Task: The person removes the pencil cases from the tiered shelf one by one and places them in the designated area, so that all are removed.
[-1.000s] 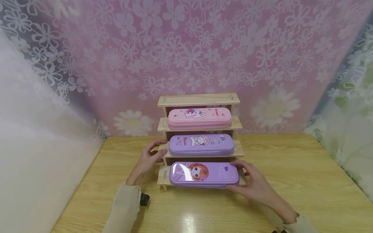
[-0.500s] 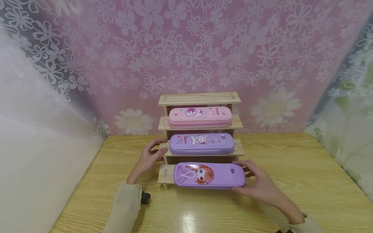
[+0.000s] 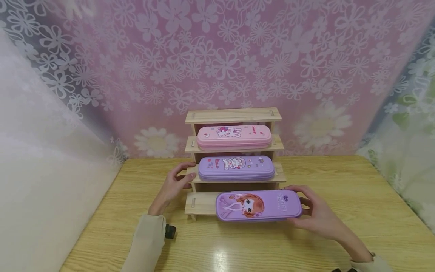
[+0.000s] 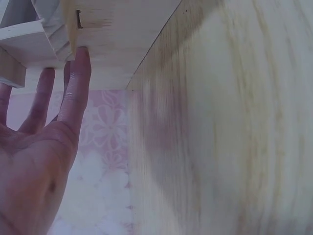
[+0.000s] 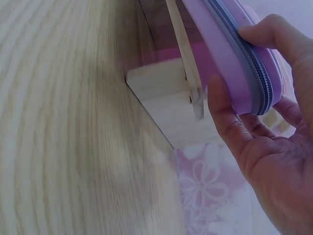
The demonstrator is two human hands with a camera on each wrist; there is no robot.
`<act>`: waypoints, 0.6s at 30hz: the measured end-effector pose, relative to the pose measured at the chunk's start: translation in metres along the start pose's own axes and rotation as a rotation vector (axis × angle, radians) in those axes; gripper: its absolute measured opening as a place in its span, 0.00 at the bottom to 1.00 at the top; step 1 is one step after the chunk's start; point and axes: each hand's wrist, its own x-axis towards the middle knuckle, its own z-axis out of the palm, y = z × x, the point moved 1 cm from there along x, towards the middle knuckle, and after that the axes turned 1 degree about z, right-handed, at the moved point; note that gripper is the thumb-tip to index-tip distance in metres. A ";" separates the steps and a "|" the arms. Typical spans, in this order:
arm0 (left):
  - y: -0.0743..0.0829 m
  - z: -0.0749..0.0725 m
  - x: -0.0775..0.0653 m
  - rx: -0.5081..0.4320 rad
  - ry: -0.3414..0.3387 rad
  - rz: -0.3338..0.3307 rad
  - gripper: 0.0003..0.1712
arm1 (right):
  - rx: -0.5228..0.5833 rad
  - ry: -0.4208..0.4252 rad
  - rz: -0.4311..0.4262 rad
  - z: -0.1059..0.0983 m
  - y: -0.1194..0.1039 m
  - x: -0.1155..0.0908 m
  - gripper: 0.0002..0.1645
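The right grip [image 3: 315, 214] came in from four o'clock with its wrist bent, and it pinched the three o'clock end of the purple girl-print case [image 3: 259, 205], thumb along the near edge, forefinger over the far one. That case lay at five o'clock of the wooden rack [image 3: 233, 115], jutting past the right end of the lowest shelf [image 3: 202, 204] and covering much of it; whether its underside touched the wood could not be told. The left grip [image 3: 171, 187], reaching up from seven o'clock, grasped the nine o'clock end of the shelf above, forefinger and thumb curved about its edges, beside the lavender rabbit case [image 3: 236, 167]. A pink rabbit case [image 3: 234, 136] sat towards twelve o'clock from that one. The right hand's other fingers were mostly hidden from the head camera, though the right wrist view showed some below the zipper [image 5: 253, 58]. In the left wrist view, wood covered some fingertips. Both sleeves were cut off by the lower edge, over the bench [image 3: 190, 249]
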 end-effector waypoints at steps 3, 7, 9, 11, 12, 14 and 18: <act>-0.004 -0.001 0.002 -0.004 -0.006 0.003 0.24 | 0.003 -0.001 0.003 -0.006 0.001 -0.003 0.46; -0.003 -0.003 0.001 -0.025 -0.022 0.008 0.24 | 0.005 0.003 0.014 -0.013 0.002 -0.007 0.47; -0.002 -0.003 0.000 -0.042 -0.032 0.009 0.25 | 0.001 0.004 0.018 -0.017 0.003 -0.009 0.47; -0.002 -0.003 -0.001 -0.056 -0.042 0.010 0.25 | -0.001 0.006 0.013 -0.021 0.005 -0.011 0.46; -0.002 -0.003 -0.001 -0.061 -0.045 0.010 0.25 | -0.005 0.006 0.011 -0.023 0.005 -0.012 0.46; -0.002 -0.004 -0.001 -0.066 -0.047 0.014 0.25 | -0.002 0.009 -0.002 -0.027 0.008 -0.013 0.46; -0.002 -0.004 0.001 -0.051 -0.044 0.016 0.25 | 0.026 0.015 -0.027 -0.034 0.011 -0.016 0.46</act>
